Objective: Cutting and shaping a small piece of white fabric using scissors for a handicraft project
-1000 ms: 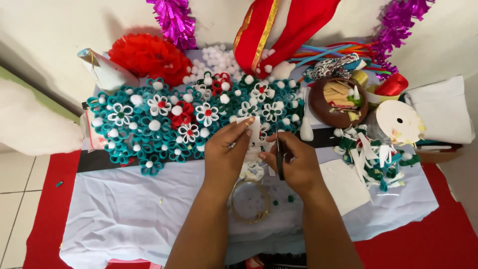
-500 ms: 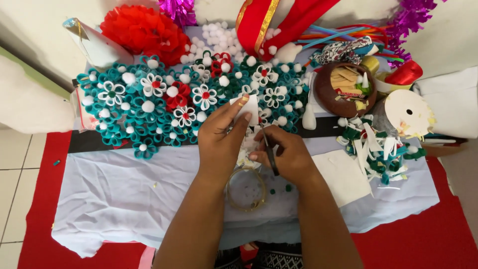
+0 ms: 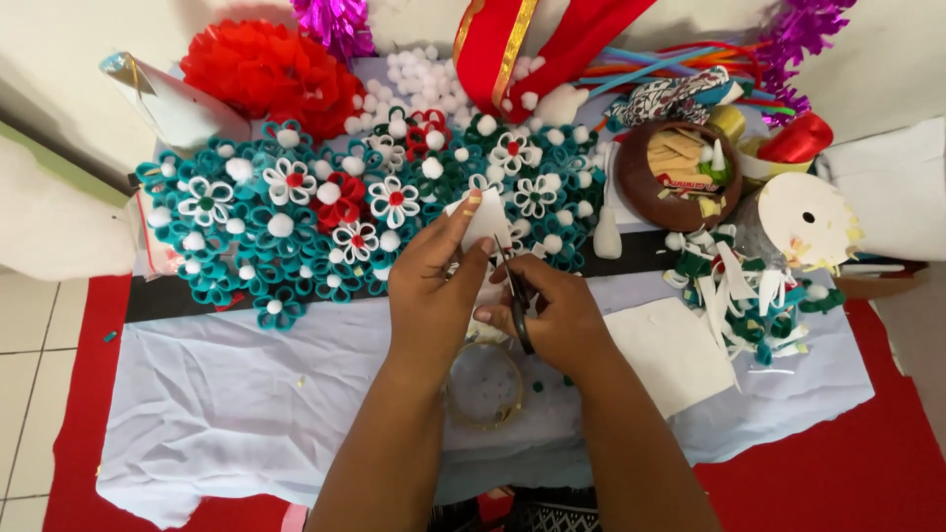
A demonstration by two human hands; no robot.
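Note:
My left hand [image 3: 434, 286] pinches a small white piece of felt [image 3: 483, 219] and holds it upright over the table. My right hand [image 3: 562, 315] grips black scissors [image 3: 514, 296], whose blades point up into the white piece. Both hands hover above a white cloth [image 3: 246, 394], just in front of a large arrangement of teal, white and red felt flowers [image 3: 296, 227]. A round clear lid [image 3: 483, 384] lies on the cloth under my wrists.
A brown bowl [image 3: 680, 177] of scraps, a white tape roll [image 3: 803, 222], a heap of felt offcuts [image 3: 749, 296] and a white sheet [image 3: 675, 350] sit to the right. Red paper pom-pom [image 3: 256, 69], tinsel and ribbons lie at the back. Red mat [image 3: 867, 453] beneath.
The view has shifted slightly downward and closer. My hands stay together at the centre, the scissors still at the white piece; my left fingers have lifted it a little higher.

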